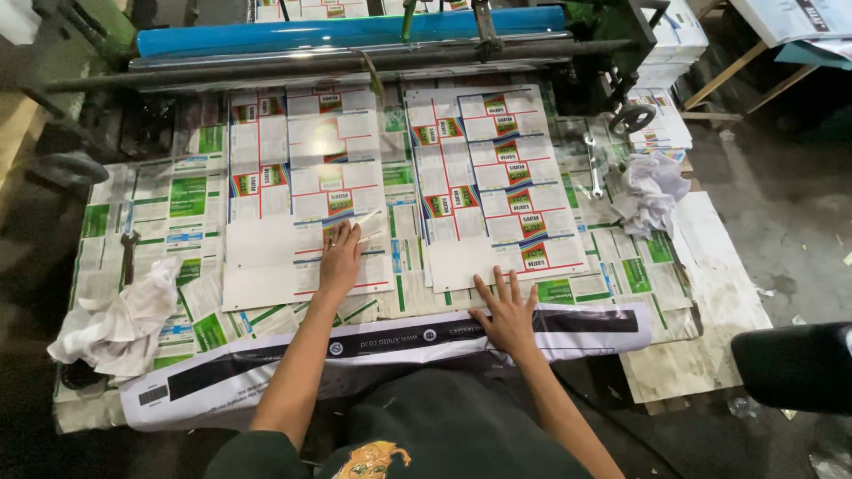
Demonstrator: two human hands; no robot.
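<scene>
Head view, looking down on a desk point(701, 293) papered with printed sheets.

Left hand point(340, 259): flat on the left stack point(306, 191) of printed label sheets, near its lower edge; fingers close together, pointing away from the body, with a thin pale strip point(366, 219) at the fingertips. Whether pinched or merely touched, not clear.

Right hand point(507, 312): palm down, fingers spread, pressing at the lower edge of the right stack point(497, 182), fingertips on the sheets, heel toward the white banner point(390, 341) draped along the desk's near edge.

Both stacks side by side, apart by a narrow gap, just below the blue roller point(355, 34) of the machine. Left stack squared; right stack slightly skewed.

Judged progress: two stacks already laid out and roughly aligned; evening of edges apparently under way, nothing lifted.

Surroundings: crumpled rag point(120, 324) at left, another rag point(650, 193) at right, a spanner point(593, 168) beside the right stack, a handwheel point(632, 118) on the machine, cartons point(676, 40) beyond.
</scene>
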